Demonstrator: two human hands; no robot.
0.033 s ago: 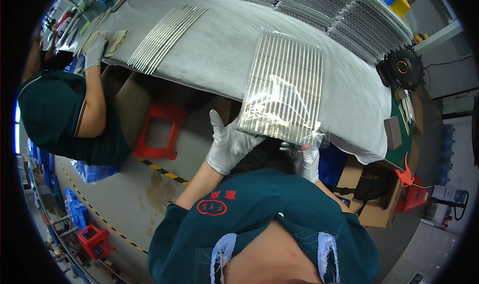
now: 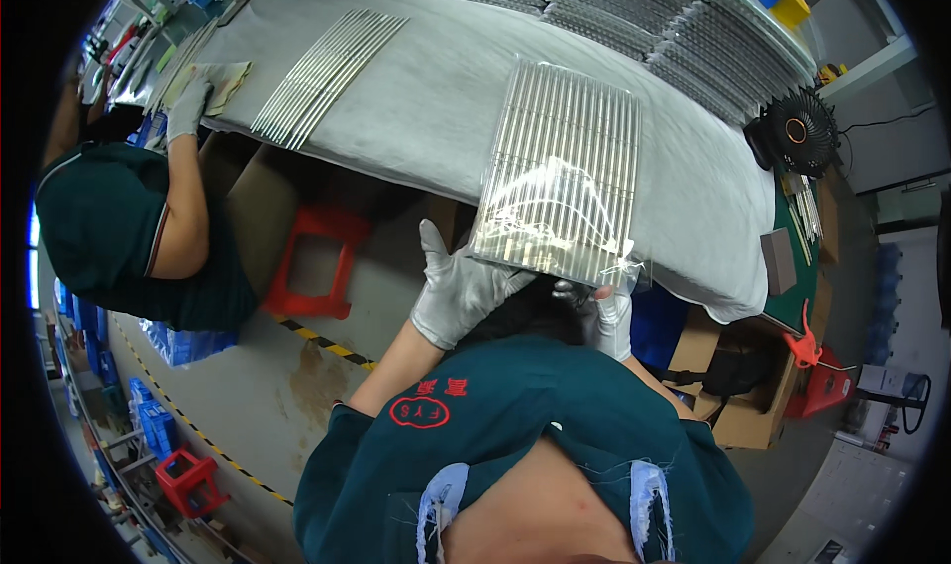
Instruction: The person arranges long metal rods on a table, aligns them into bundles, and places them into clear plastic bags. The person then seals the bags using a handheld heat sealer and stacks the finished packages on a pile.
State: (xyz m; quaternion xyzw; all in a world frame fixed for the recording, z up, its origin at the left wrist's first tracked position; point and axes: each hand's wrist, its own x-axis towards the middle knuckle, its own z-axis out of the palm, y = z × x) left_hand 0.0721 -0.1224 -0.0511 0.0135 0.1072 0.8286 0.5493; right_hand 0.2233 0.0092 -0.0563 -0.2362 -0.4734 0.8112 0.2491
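Note:
A clear plastic bag of slim silvery rods (image 2: 565,168), laid side by side, rests on the white-covered table (image 2: 426,99) and reaches to its near edge. My left hand (image 2: 459,289), in a pale glove, is open at the bag's near left corner. Its thumb points up and away, and its fingertips go under the bag's edge. At the near right corner, my right hand (image 2: 612,318) is closed on the bag's edge, with a bare thumb tip showing from the glove. The bag partly hides the fingers of both hands.
Loose rods (image 2: 327,74) lie in a row farther left. Stacked bagged packs (image 2: 634,14) line the table's back. A black fan (image 2: 795,133) stands at the right. On the left, a co-worker's gloved hand (image 2: 188,108) rests near papers. A red stool (image 2: 317,262) stands below.

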